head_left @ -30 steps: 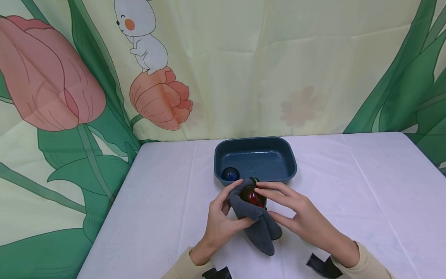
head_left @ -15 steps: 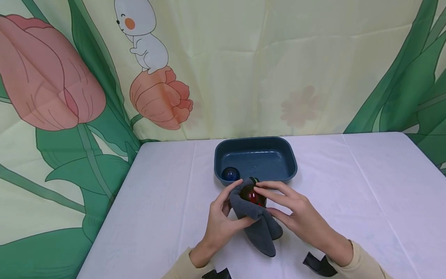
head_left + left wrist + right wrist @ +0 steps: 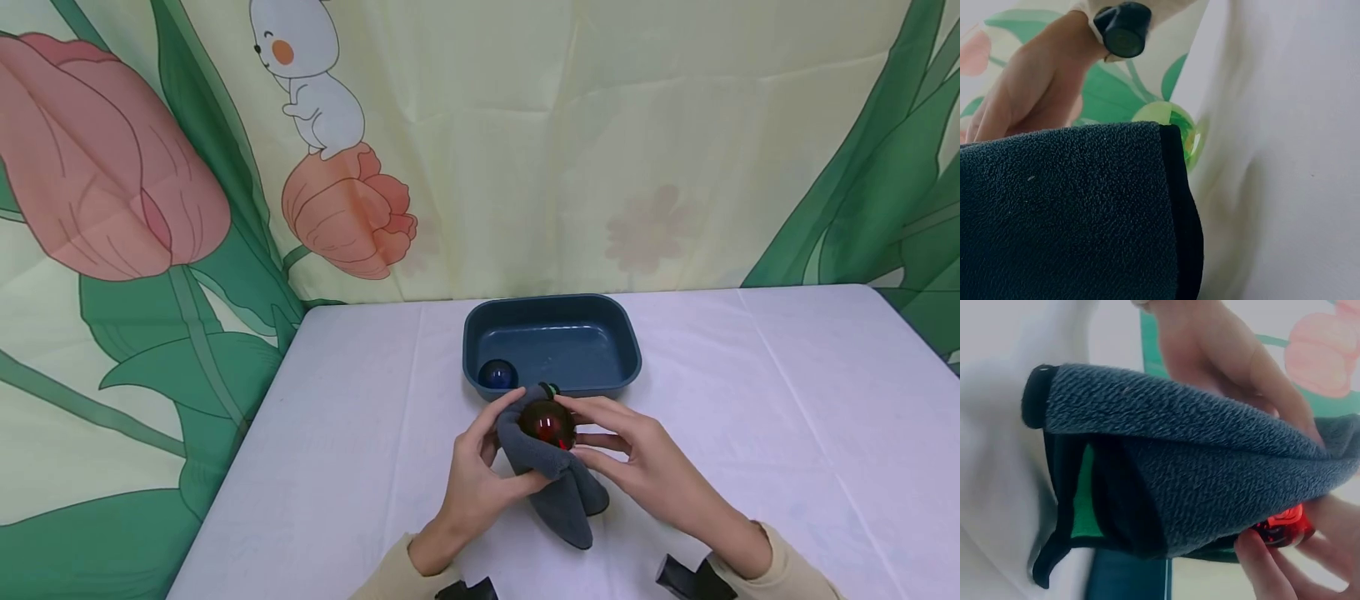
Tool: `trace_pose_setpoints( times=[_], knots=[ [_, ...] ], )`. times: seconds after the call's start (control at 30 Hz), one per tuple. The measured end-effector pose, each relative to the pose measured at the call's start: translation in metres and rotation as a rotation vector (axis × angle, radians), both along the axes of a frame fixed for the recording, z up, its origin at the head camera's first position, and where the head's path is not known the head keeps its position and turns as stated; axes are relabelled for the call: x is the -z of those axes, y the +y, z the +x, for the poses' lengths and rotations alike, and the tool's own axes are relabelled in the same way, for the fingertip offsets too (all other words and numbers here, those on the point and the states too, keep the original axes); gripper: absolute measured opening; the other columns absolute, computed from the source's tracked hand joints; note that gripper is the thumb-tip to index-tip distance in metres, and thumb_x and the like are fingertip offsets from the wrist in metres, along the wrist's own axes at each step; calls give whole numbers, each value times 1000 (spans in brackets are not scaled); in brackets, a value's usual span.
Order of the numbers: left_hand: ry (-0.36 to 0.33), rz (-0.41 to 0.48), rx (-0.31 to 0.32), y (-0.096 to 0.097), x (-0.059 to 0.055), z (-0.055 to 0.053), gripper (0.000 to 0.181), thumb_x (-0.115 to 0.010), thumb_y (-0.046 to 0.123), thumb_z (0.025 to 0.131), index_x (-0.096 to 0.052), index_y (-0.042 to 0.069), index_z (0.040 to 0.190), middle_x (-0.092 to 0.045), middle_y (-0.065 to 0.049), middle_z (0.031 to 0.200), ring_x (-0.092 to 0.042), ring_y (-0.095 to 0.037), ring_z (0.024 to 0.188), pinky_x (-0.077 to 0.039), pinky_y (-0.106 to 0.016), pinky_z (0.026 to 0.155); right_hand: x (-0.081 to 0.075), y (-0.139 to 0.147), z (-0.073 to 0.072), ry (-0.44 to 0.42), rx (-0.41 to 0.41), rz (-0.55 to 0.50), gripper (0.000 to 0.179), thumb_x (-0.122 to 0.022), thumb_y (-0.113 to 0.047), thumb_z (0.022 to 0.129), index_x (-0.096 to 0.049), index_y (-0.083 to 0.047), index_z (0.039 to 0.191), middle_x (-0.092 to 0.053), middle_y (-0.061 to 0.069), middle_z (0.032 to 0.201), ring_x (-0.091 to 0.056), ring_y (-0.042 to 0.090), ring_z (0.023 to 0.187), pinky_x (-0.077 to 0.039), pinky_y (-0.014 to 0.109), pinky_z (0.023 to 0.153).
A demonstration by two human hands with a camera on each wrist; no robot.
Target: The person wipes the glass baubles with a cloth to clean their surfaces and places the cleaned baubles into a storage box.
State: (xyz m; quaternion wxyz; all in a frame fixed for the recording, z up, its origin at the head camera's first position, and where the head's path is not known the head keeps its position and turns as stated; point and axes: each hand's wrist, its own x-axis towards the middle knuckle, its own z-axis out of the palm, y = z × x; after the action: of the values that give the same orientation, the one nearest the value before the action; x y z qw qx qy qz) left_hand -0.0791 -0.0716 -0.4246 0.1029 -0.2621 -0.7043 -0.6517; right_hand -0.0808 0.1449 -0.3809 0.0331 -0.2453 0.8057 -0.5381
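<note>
A glossy, see-through dark red ball [image 3: 548, 424] lies in the folds of a grey-blue cloth [image 3: 562, 508], above the table. My left hand [image 3: 480, 483] grips the cloth from the left, its fingers behind the far end and its thumb across the near fold. My right hand [image 3: 637, 450] holds the ball's right side between thumb and fingertips. In the right wrist view the red ball [image 3: 1285, 525] peeks out below the folded cloth [image 3: 1197, 469], a fingertip against it. The cloth's dark edging and a green patch [image 3: 1083, 500] show there.
A dark blue basin [image 3: 555, 342] stands just beyond my hands, with a blue ball [image 3: 497, 374] in its near left corner. White cloth covers the table [image 3: 750, 400]. In the left wrist view a rounded yellow-green shape [image 3: 1188, 134] shows behind the cloth's edge.
My right fingers have slid from the top of the red ball to its right side, uncovering more of it. The left hand and the cloth are nearly still.
</note>
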Motion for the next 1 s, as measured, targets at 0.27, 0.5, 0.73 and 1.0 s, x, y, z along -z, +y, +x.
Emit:
trace_pose_setpoints(
  times=[0.27,0.5,0.73,1.0],
  knots=[
    [5,8,-6,0,0,-1,75,-82,0,77,-48,5,143,-62,-17,130,-64,-23,115,-52,-32,100,-3,4,-1,209,-29,73,67,-78,0,81,-54,-13,142,-57,6,137,-64,19,115,-57,25,90],
    [3,11,9,0,1,-1,74,-81,-1,78,-47,3,143,-61,-18,132,-64,-23,116,-53,-31,100,1,6,-2,445,-41,134,77,-83,10,70,-59,-17,138,-56,1,139,-57,15,125,-45,10,98],
    [16,-17,6,-1,1,-1,74,-82,0,78,-47,1,143,-61,-18,132,-64,-22,115,-53,-32,99,3,6,-2,427,-48,112,75,-82,9,71,-59,-16,138,-57,3,136,-58,15,122,-46,10,98],
    [39,-25,3,-1,1,-2,76,-83,0,76,-47,1,143,-62,-17,130,-65,-22,113,-54,-32,97,3,6,-2,139,-43,28,54,-73,-9,89,-56,-15,140,-58,6,136,-63,18,115,-59,33,88]
  ],
)
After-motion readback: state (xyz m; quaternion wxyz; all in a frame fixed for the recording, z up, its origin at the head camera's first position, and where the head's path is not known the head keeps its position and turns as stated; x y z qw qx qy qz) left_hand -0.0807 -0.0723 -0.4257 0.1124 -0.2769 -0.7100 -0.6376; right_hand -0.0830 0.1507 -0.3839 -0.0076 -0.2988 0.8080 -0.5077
